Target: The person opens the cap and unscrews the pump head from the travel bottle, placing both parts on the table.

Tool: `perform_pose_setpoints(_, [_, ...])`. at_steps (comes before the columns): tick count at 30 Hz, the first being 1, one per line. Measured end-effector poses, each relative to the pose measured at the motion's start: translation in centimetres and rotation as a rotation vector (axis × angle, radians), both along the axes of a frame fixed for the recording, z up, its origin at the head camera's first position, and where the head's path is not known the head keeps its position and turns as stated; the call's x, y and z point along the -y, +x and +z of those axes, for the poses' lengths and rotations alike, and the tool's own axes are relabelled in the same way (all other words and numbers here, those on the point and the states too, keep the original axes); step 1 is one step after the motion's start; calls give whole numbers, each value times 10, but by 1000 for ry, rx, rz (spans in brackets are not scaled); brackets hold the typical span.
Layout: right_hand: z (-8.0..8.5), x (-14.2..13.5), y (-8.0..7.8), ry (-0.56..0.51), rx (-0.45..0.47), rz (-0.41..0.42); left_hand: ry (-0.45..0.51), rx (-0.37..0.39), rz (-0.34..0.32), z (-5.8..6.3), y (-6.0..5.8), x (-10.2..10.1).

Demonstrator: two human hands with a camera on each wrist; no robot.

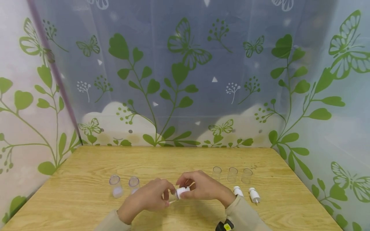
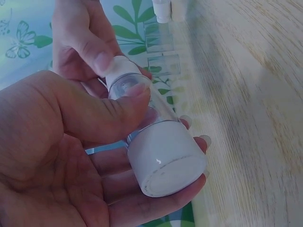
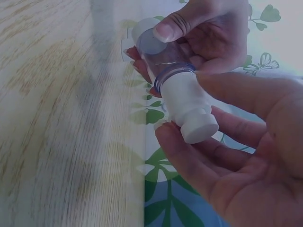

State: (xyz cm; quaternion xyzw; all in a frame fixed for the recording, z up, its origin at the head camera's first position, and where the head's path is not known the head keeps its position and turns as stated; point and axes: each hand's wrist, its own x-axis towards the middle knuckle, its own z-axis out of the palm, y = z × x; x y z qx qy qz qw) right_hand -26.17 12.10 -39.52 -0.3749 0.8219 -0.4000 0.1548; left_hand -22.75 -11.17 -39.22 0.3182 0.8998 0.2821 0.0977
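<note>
Between both hands, above the front middle of the table, is a small pump bottle. Its clear body has a thick white base. My left hand grips this body, thumb on the clear wall and fingers under the base. My right hand holds the white pump top between thumb and fingers. The pump top sits at the bottle's mouth, in line with the body, its nozzle end pointing away from the base. In the head view, the left fingers hide most of the bottle.
Two open clear bottles stand left of my left hand, one partly behind it. Three clear caps stand in a row at the right. In front of them are two white pump tops. A patterned curtain borders the wooden table.
</note>
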Motion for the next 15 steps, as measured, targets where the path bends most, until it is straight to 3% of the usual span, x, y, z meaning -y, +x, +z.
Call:
perform_pose_setpoints(8, [-1,-3,-2,29,-74,59,5,-5,-7,-1,-1,0])
perform_pose_setpoints(15, [-3,-3,-4,8,-36,80,14,-8,-14,-1,-1,0])
